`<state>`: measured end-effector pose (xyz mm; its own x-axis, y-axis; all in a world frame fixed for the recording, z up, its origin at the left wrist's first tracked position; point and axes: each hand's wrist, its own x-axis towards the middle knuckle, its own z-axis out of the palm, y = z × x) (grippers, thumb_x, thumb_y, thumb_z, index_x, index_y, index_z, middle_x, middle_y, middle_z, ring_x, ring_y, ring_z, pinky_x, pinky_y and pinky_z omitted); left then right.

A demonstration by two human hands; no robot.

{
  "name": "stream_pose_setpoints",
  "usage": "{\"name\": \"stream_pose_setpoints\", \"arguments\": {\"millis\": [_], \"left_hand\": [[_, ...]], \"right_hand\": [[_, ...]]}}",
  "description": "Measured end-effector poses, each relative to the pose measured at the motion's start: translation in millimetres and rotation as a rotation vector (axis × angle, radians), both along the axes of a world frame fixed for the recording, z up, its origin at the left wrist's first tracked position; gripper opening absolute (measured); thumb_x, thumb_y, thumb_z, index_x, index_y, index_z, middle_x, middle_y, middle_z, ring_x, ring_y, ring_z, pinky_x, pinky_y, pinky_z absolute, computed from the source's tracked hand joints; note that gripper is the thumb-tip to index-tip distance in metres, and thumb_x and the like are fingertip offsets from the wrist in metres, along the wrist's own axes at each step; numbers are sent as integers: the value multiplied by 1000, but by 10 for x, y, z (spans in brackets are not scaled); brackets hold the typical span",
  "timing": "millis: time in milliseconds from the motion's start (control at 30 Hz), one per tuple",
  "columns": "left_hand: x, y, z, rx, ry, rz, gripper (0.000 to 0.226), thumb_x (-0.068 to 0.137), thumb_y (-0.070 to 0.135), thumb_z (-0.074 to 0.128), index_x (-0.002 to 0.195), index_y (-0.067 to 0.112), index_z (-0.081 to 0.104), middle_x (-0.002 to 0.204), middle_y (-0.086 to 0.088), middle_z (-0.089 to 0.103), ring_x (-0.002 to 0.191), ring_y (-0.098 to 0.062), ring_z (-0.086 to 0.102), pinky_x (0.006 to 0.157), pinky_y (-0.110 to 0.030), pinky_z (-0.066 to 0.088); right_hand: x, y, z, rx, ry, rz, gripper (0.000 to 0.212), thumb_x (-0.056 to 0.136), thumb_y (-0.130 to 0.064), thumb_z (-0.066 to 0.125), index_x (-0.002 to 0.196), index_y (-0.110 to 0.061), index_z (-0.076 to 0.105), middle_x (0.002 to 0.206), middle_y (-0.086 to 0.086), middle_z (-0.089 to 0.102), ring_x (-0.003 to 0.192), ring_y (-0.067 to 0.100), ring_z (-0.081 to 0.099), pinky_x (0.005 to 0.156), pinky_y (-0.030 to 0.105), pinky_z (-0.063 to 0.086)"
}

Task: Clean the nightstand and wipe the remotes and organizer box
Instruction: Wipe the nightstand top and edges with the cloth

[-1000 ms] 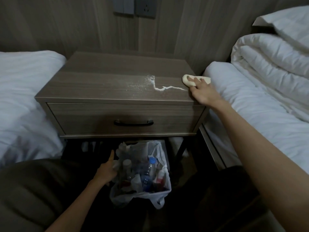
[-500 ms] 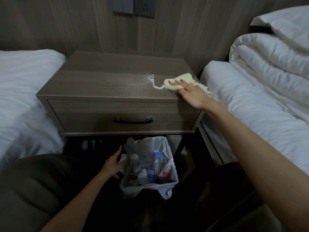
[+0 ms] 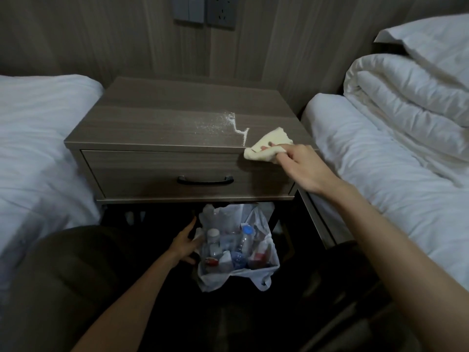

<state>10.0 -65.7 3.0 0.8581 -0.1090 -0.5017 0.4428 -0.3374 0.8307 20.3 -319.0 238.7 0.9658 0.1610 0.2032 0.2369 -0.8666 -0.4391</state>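
The wooden nightstand (image 3: 157, 118) stands between two beds, with white powder (image 3: 223, 123) scattered and swept into a thin line on its top. My right hand (image 3: 302, 166) grips a pale yellow cloth (image 3: 269, 146) at the front right edge of the top, hanging partly over the drawer front. Below the nightstand my left hand (image 3: 184, 243) holds the left rim of a trash bin (image 3: 264, 270) lined with a white bag and filled with bottles. No remotes or organizer box are in view.
White beds flank the nightstand, one on the left (image 3: 38, 138) and one on the right (image 3: 380, 153) with a folded duvet (image 3: 411, 90). A drawer with a black handle (image 3: 205, 180) faces me. A wall socket panel (image 3: 203, 11) sits above. My dark-clothed knee (image 3: 63, 275) fills the lower left.
My right hand has dragged the cloth from the right side of the top to its front edge, gathering the powder line. The bin has shifted right, under that edge.
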Motion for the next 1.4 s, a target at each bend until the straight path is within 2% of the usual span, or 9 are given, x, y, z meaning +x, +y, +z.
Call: {"name": "stream_pose_setpoints", "arguments": {"millis": [67,300,467,633,733,1000,1167,1300,1400], "left_hand": [[-17,-2,11,-9,-4,3,72,95,30,58,152,36,14,153,-5,35,120,-35,54,55,-33,51],[-56,0,-8,-31,2,28,70,94,29,60,151,34,21,146,-6,44,122,-31,52,72,-39,53],[-28,-10,-58,69,-120,-48,64,97,30,54,152,29,21,145,-12,46,126,-32,50,99,-47,47],[9,36,-128,119,-119,-126,77,95,26,57,154,26,8,149,-10,40,129,-32,48,100,-45,47],[22,56,-194,70,-92,-86,76,94,26,60,153,33,12,149,-9,41,127,-32,49,96,-46,50],[43,87,-283,37,-16,-110,77,96,27,56,152,36,4,145,-7,45,121,-29,55,71,-36,57],[78,102,-285,21,-24,-106,81,94,22,60,153,32,5,143,-6,46,109,-27,62,60,-31,58],[78,95,-275,34,-95,-79,76,93,28,61,153,28,16,146,-6,45,120,-26,56,81,-37,57],[53,89,-239,38,-92,-68,73,94,30,60,153,26,17,146,-7,45,123,-27,54,92,-42,52]], "right_hand": [[-42,-2,73,5,-98,-15,35,91,-27,39,91,-4,66,72,11,62,75,31,57,63,35,33],[268,-28,322,36,-410,-257,29,97,-17,42,116,-4,61,83,20,67,83,40,60,67,39,40],[854,106,219,-22,-200,-224,32,100,-19,42,119,-1,58,106,23,67,97,39,62,73,35,43],[1345,258,37,-20,108,-99,38,101,-29,36,129,-16,58,132,12,59,125,32,50,111,46,30],[1545,342,17,-4,136,-80,41,100,-38,31,137,-35,50,146,-1,48,136,26,40,116,51,19],[1986,553,62,22,212,-21,41,99,-48,34,136,-41,50,147,-13,44,138,16,36,119,46,11],[1841,515,94,47,220,60,38,98,-43,42,127,-30,62,142,-10,52,132,15,44,112,27,27],[1456,482,97,69,209,159,32,101,-23,39,106,-32,69,112,-16,61,109,9,48,90,17,32],[1182,443,42,81,200,214,36,99,-18,40,120,-27,68,130,-6,60,121,7,46,98,18,32]]}}
